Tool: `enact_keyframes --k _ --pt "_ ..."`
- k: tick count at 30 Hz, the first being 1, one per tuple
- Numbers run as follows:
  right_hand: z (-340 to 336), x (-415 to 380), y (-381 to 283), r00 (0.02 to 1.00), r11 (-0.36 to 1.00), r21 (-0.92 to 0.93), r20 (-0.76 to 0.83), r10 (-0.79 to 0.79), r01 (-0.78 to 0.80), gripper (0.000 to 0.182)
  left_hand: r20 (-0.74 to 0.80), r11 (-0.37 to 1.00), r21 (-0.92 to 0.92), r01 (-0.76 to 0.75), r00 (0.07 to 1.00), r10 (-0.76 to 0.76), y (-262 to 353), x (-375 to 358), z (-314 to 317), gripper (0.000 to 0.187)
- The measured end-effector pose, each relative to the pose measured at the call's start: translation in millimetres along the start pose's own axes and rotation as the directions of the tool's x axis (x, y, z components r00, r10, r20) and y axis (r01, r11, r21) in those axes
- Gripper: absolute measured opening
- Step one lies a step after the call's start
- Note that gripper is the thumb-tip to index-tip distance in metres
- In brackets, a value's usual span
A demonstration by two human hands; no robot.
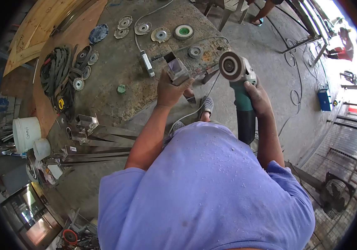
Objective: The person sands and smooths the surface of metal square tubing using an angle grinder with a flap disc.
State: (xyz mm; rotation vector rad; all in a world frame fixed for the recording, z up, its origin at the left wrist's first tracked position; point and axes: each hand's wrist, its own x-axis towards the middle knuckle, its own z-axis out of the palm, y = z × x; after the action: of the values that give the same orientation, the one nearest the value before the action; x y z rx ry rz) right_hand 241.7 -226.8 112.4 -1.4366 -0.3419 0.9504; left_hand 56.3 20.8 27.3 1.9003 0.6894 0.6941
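My left hand [170,89] is closed around a short square metal tube [177,70] with a shiny face, held over the edge of the worktable [111,83]. In my right hand [259,99] is a green and black angle grinder [244,106], gripped by its body. Its worn, round disc [230,66] points up and away from me, apart from the metal tube. A power strip [147,63] with a grey cable lies on the table just beyond my left hand.
Several flap discs [144,28] and a green-centred wheel [184,32] lie across the table. Sanding belts [55,68] and a yellow tape measure [61,103] are at left. Long metal strips [103,155] stick out near my left arm. Cables [297,100] trail over the floor; a fan [335,192] stands right.
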Motion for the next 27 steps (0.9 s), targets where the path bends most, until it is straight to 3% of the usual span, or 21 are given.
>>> enact_keyframes --k 3,6,9,12,15,18,21,23,25,26,27 --pt "8 17 -3 0.997 0.999 -0.042 0.078 -0.013 0.016 0.084 0.103 0.998 -0.013 0.061 0.993 -0.059 -21 -4 2 0.054" --pt "21 31 -10 0.992 0.993 -0.119 0.125 0.016 -0.001 0.086 0.225 0.972 0.231 -0.049 0.974 -0.004 -36 -6 0 0.055" --pt "36 40 -21 0.987 0.976 -0.218 0.158 0.026 0.009 0.091 0.311 0.988 0.118 0.102 0.941 -0.135 -62 -9 6 0.058" --pt "48 42 -31 0.972 0.98 -0.197 0.227 0.067 -0.022 0.092 0.369 0.979 0.181 0.092 0.917 -0.154 -64 -9 6 0.053" --pt "53 47 -32 0.966 0.968 -0.247 0.236 0.101 -0.041 0.094 0.295 0.993 -0.078 0.084 0.954 -0.058 -89 -15 15 0.051" --pt "58 46 -39 0.963 0.961 -0.27 0.238 0.127 -0.06 0.095 0.386 0.974 0.225 0.037 0.914 -0.124 -40 -6 0 0.056" --pt "60 53 -38 0.962 0.953 -0.3 0.246 0.121 -0.043 0.096 0.278 0.991 0.105 -0.08 0.959 0.048 -47 -8 6 0.04" --pt "61 57 -42 0.957 0.945 -0.323 0.257 0.134 -0.046 0.097 0.365 0.943 -0.163 0.29 0.906 -0.216 -52 -10 2 0.046" --pt "64 65 -48 0.953 0.941 -0.338 0.273 0.131 -0.033 0.099 0.409 0.917 -0.131 0.377 0.863 -0.296 -60 -10 2 0.048" --pt "65 68 -51 0.951 0.938 -0.345 0.281 0.131 -0.027 0.1 0.391 0.959 0.023 0.282 0.88 -0.269 -64 -12 5 0.045" --pt "67 70 -52 0.95 0.936 -0.348 0.273 0.153 -0.051 0.101 0.388 0.969 0.022 0.247 0.891 -0.236 -66 -12 7 0.043"
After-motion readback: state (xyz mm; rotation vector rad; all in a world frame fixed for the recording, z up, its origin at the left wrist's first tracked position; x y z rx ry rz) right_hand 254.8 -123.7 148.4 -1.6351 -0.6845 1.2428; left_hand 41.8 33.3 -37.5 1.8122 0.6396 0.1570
